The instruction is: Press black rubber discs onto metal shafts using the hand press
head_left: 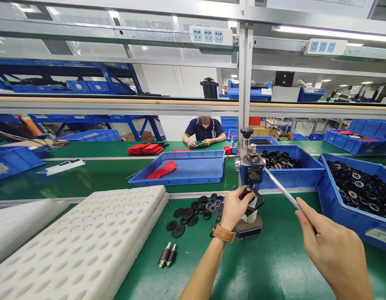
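Observation:
A small blue hand press [251,168] stands on the green table. My left hand [235,207], with a brown watch strap at the wrist, is closed around a small part under the press head; I cannot make out the part. My right hand [332,246] grips the end of the press's steel lever [282,189], which slopes down to the right. Several black discs [194,212] lie scattered left of the press. Two black rollers with metal shafts [167,255] lie nearer to me.
A white foam tray with rows of holes [83,241] fills the left. Blue bins of black parts [358,187] [286,164] stand right and behind the press. A blue tray holding red pieces [186,166] sits beyond. A person in a dark shirt [204,131] sits opposite.

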A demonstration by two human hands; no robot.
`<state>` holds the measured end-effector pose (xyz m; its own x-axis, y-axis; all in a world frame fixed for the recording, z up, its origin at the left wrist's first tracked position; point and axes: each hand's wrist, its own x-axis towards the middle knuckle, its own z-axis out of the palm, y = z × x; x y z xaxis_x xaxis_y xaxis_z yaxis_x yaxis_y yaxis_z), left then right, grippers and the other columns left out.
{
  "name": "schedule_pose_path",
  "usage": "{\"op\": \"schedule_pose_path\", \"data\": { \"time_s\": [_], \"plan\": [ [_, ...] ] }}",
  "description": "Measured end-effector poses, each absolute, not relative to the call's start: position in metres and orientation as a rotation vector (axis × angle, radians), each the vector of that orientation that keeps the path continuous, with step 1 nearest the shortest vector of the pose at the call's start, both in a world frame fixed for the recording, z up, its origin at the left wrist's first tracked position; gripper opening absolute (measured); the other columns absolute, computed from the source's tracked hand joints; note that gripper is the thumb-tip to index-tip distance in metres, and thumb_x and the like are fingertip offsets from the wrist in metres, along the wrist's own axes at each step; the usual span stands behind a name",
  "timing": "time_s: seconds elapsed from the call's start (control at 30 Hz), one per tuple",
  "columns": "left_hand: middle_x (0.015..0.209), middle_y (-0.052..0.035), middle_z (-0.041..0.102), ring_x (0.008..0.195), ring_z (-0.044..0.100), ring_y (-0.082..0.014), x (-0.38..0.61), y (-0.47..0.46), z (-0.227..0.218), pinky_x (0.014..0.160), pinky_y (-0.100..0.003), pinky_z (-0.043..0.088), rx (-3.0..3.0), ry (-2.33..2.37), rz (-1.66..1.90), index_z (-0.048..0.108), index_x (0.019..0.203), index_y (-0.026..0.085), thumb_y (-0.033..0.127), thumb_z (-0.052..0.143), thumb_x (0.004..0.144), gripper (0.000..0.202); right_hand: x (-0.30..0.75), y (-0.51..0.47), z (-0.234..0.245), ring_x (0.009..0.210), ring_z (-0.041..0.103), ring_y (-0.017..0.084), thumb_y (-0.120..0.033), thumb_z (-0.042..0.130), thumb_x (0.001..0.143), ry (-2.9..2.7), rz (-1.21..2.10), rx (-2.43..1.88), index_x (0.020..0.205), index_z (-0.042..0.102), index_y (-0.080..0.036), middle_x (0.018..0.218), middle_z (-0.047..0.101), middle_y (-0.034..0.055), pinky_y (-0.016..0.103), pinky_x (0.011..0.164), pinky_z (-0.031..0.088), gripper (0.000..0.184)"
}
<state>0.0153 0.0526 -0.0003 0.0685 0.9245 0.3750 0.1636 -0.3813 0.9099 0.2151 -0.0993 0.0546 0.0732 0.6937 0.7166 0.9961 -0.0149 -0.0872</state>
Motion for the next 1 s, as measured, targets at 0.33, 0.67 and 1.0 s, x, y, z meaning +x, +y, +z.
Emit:
{"op": "schedule_pose_path", "data": {
  "time_s": [0.33,0.67,1.0],
  "plan": [
    [0.086,-0.0066,0.08,0.078,0.07,-0.0224,0.016,0.056,-0.005,0.069,-0.027,0.052,1.621,1.081,1.391,0.079,0.091,0.015,0.035,0.069,0.083,0.023,0.221,-0.096,0.063,0.043,0.059,0.02,-0.046,0.043,0.106,-1.72,-0.693,-1.804,0.123,0.078,-0.032,0.057,0.069,-0.0002,0.027,0.043,0.032,0.041],
    [0.084,-0.0062,0.079,0.076,0.069,-0.0215,0.015,0.055,-0.004,0.066,-0.026,0.049,1.616,1.117,1.368,0.079,0.09,0.014,0.037,0.069,0.083,0.025,0.211,-0.093,0.046,0.04,0.053,0.011,-0.048,0.041,0.11,-1.593,-0.785,-1.553,0.11,0.082,-0.02,0.077,0.078,0.0007,0.029,0.042,0.029,0.05],
    [0.085,-0.0065,0.08,0.077,0.07,-0.0222,0.015,0.056,-0.005,0.067,-0.027,0.049,1.608,1.111,1.371,0.081,0.092,0.015,0.036,0.07,0.082,0.025,0.218,-0.093,0.053,0.041,0.057,0.017,-0.055,0.039,0.108,-1.656,-0.686,-1.687,0.108,0.081,-0.026,0.058,0.07,-0.0011,0.028,0.043,0.033,0.052]
  ]
}}
